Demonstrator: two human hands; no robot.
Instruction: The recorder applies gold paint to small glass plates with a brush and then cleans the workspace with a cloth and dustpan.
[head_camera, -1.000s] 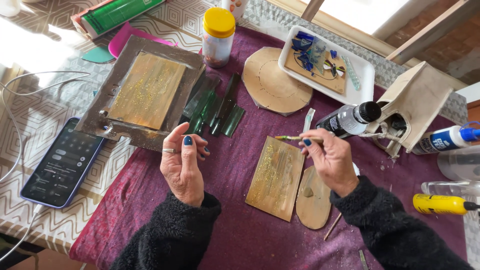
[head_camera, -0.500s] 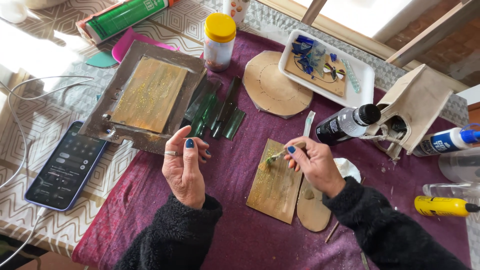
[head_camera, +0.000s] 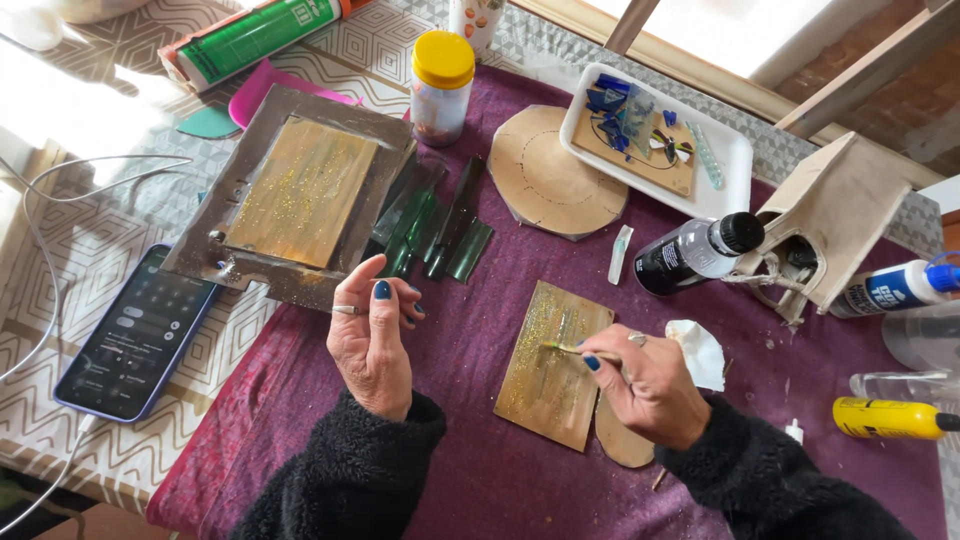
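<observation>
At nine o'clock a dark smartphone (head_camera: 135, 335) lies on the patterned cloth. Toward eleven o'clock, a grey tray (head_camera: 290, 195) bears a gold glittered panel. Green glass strips (head_camera: 435, 225) lie just beside it on the purple cloth (head_camera: 280, 440). The left hand (head_camera: 372, 340) hovers at centre, fingers loosely curled, gripping nothing visible, thumb raised. At five o'clock from it, the small gold glittered board (head_camera: 553, 365) lies flat on the purple cloth. The right hand (head_camera: 645, 385) is closed on a thin paintbrush (head_camera: 570, 349), whose tip touches the board. A black paint bottle (head_camera: 695, 255) lies at two o'clock; a white tray of glass pieces (head_camera: 735, 160) sits beyond, at one o'clock.
</observation>
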